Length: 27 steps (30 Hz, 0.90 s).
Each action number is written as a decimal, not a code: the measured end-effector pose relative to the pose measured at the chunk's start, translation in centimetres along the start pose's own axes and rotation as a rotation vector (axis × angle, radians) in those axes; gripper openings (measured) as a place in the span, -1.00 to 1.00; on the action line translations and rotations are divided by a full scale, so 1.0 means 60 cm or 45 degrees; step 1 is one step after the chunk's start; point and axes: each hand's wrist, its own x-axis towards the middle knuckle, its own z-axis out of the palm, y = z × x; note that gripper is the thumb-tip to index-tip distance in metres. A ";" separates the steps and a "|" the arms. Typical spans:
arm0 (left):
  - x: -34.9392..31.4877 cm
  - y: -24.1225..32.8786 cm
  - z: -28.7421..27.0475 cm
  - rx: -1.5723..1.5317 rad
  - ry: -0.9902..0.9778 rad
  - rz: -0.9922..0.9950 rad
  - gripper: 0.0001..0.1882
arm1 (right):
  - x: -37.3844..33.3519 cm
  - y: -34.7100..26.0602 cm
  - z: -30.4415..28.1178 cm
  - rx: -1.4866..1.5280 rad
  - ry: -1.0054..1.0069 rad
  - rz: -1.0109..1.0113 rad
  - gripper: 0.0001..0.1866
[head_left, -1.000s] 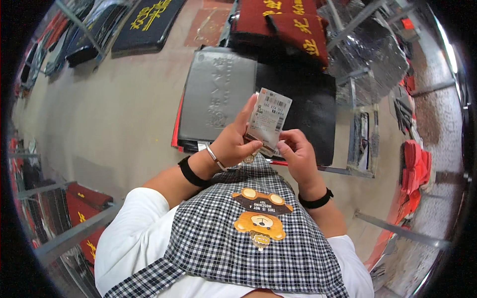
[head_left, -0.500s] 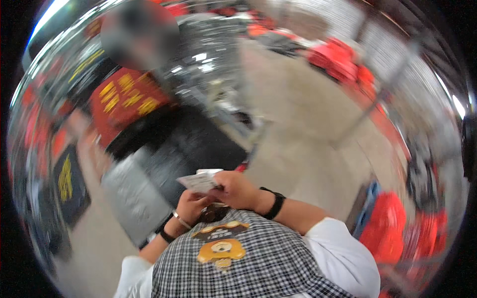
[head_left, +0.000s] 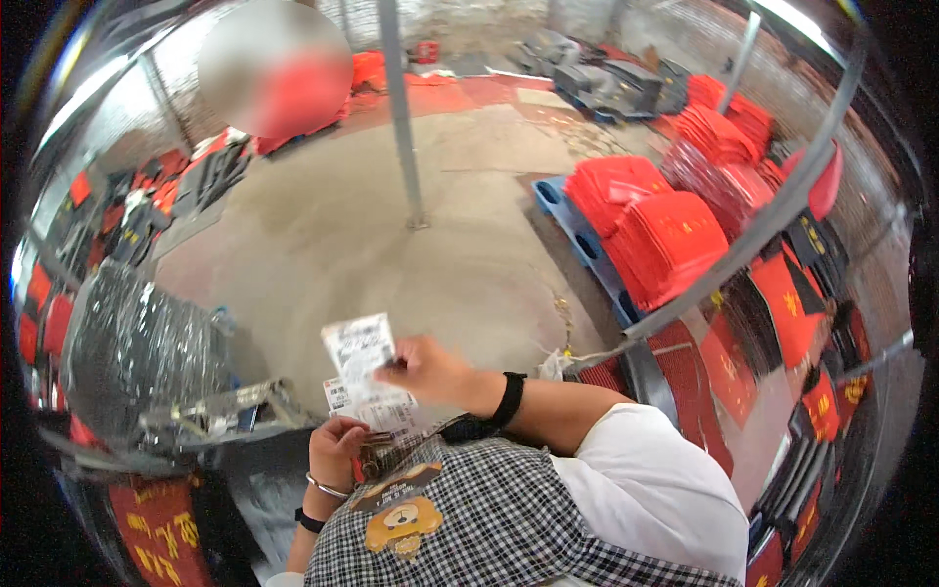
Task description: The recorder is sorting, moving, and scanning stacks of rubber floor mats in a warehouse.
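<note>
My right hand is closed, pinching a white printed label between thumb and fingers, and lifts it out over the floor in front of my body. Below it, more white printed labels overlap or join on; I cannot tell which. My left hand sits lower, close to my checked apron, with its fingers closed at the lower end of these labels. Something brown shows beside its fingertips, too small to name.
At left stands a plastic-wrapped dark stack beside a metal frame. A grey post rises from the concrete floor. Red folded mats lie on a blue pallet at right, near a slanting metal rail.
My view has swung to the right, from the dark and red mats to open floor and the post. My right hand has raised one label away from the left, spreading the labels apart.
</note>
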 end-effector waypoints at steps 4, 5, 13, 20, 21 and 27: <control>0.108 0.050 0.055 -0.084 -0.308 0.063 -0.79 | 0.017 0.009 -0.043 0.066 0.024 -0.212 -0.79; 0.133 0.048 0.058 0.184 -0.333 0.164 -0.77 | 0.017 0.009 -0.065 0.068 0.067 -0.209 -0.79; 0.307 0.079 0.065 -0.084 -0.392 -0.049 -0.76 | 0.014 0.097 -0.287 0.083 0.653 0.440 -0.80; 0.371 0.013 0.116 -0.056 -0.333 -0.142 -0.78 | -0.164 0.341 -0.468 0.790 1.279 0.750 -0.89; 0.381 -0.001 0.121 -0.087 -0.294 -0.137 -0.79 | -0.188 0.363 -0.491 0.805 1.374 0.784 -0.89; 0.400 -0.033 0.119 -0.018 -0.381 -0.139 -0.78 | -0.358 0.426 -0.561 0.994 1.856 0.669 -0.79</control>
